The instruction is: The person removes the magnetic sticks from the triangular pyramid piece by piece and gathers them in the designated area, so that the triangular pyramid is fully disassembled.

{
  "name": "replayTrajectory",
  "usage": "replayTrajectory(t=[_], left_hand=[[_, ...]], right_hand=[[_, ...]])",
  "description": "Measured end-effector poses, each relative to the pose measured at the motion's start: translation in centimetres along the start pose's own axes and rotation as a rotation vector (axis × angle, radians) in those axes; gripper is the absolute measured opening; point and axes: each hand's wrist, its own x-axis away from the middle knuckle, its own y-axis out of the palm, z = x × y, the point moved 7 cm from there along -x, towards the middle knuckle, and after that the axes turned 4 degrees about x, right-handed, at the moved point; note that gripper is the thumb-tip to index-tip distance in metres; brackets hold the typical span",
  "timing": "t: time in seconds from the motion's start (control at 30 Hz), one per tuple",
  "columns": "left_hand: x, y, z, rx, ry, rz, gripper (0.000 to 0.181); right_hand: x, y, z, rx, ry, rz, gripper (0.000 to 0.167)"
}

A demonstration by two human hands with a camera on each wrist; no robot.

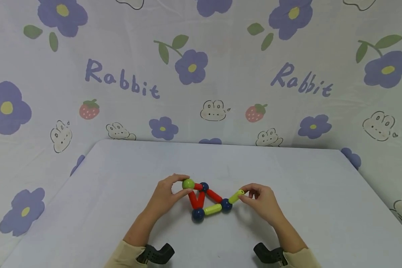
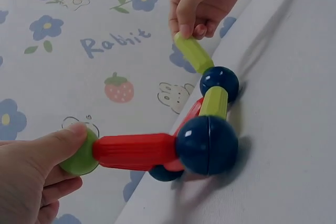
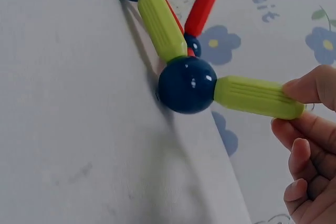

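With left grip point(image 2: 34, 172), nearest its own wrist camera, pinching a green ball point(image 1: 188, 184); with right grip point(image 1: 261, 203), pinching the free end of a yellow-green rod point(image 1: 236, 196). Linked from green ball into red rods point(image 1: 214, 195), from held rod into a dark blue ball point(image 1: 226, 205). Placed at the white table point(image 1: 308, 193), before a cloth point(image 1: 234, 48) printed with rabbits.
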Motion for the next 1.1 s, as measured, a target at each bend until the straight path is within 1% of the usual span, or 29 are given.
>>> replayTrajectory(t=[0.1,0.23,0.43,0.6,0.7,0.87,1.1], left_hand=[[0.0,-0.1,-0.6,0.014,-0.045,-0.011,0.04],[0.1,-0.2,-1.5,0.023,-0.107,-0.029,0.037],[0.3,-0.3,-2.9,0.04,-0.18,-0.063,0.031],[0.5,-0.1,-4.0,0.025,-0.235,-0.092,0.027],[0.5,0.0,-4.4,0.019,-0.233,-0.107,0.027],[0.6,0.4,-4.7,0.01,-0.197,-0.146,0.026],[0.7,1.0,-5.2,-0.001,-0.18,-0.193,0.025]], right_hand=[[-0.2,-0.4,1.1,-0.024,0.031,-0.003,0.016],[-0.5,-0.7,2.5,-0.049,0.059,-0.032,0.02],[-0.5,-0.9,4.0,-0.097,0.069,-0.1,0.024],[-0.5,-1.1,5.2,-0.12,0.08,-0.14,0.027],[-0.5,-1.2,5.8,-0.115,0.095,-0.156,0.029],[-0.5,-1.4,6.6,-0.09,0.103,-0.159,0.03],[-0.5,-1.4,7.2,-0.046,0.103,-0.169,0.027]])
